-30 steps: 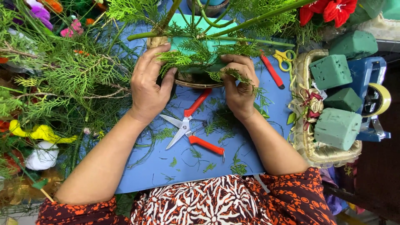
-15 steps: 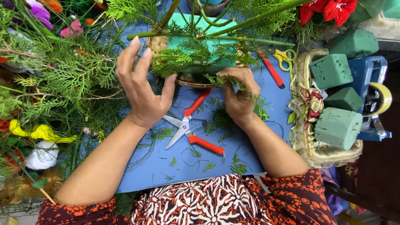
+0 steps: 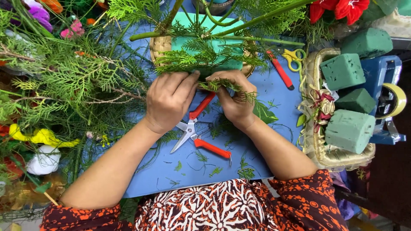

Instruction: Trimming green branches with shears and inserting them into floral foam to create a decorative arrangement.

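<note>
Apron: an orange, black and white patterned garment (image 3: 201, 209) is being worn at 6 o'clock, nearest the camera.
Snips: red-handled snips (image 3: 198, 136) are lying open on the blue mat (image 3: 162, 175), between the forearms, untouched.
Left hand: the left hand (image 3: 169, 100) is being held at the basket's near rim, fingers curled together over the fronds; whether a stem is pinched underneath cannot be told.
Right hand: the right hand (image 3: 235, 100) is being kept just beside it, fingers clamped on a cedar sprig (image 3: 222, 84).
Sprig handling: in judgement, the sprig is best gripped low on its stem and pushed straight in, so the foam is not being crumbled.
Foam: a pale green foam block (image 3: 203, 47) is sitting in a woven basket (image 3: 157, 46) at 12 o'clock, half covered by greenery.
Spare foam: dark green foam bricks (image 3: 349, 128) are being kept in a gold basket (image 3: 317, 147) at 3 o'clock, well apart.
</note>
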